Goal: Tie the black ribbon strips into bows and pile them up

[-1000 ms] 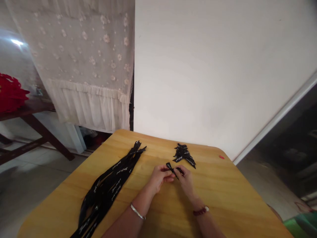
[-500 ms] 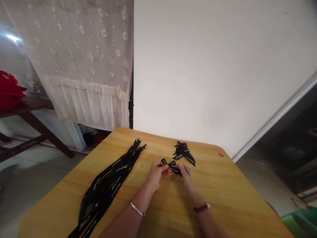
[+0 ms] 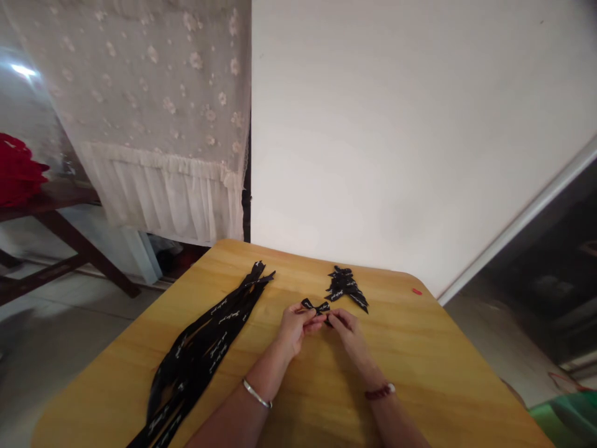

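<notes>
Bow: a small black ribbon bow (image 3: 316, 307) with white lettering is being held up just above the table, between the two hands; its right end is partly hidden behind the fingers.

Left hand: the left hand (image 3: 293, 330) is gripping the bow from the left side, its fingers (image 3: 313, 318) closed and pinching the ribbon near the bow's middle.

Right hand: the right hand (image 3: 349, 336) is gripping from the right side, its fingers (image 3: 337, 319) curled in and closed on the bow's right end, touching the left fingertips or lying just beside them; the exact contact is too small to tell.

Wrists: a silver bangle (image 3: 257, 394) is circling the left wrist, and a dark red beaded bracelet (image 3: 380, 391) is sitting on the right wrist.

Nearby pile: a heap of black ribbon bows (image 3: 346, 289) is lying on the table just beyond the hands.

Ribbon strips: long black ribbon strips (image 3: 200, 354) with white lettering are lying in a bunch to the left of the hands, running towards the table's near edge.

Table: a yellow wooden table (image 3: 410, 348) is bearing all of this, with a small red bit (image 3: 416, 291) sitting near its far right edge.

Surroundings: a white floral lace curtain (image 3: 153, 124) is hanging beyond the table beside a white wall (image 3: 373, 124), and a red bundle (image 3: 16, 171) is resting on a dark wooden side table (image 3: 46, 208) at far left.
</notes>
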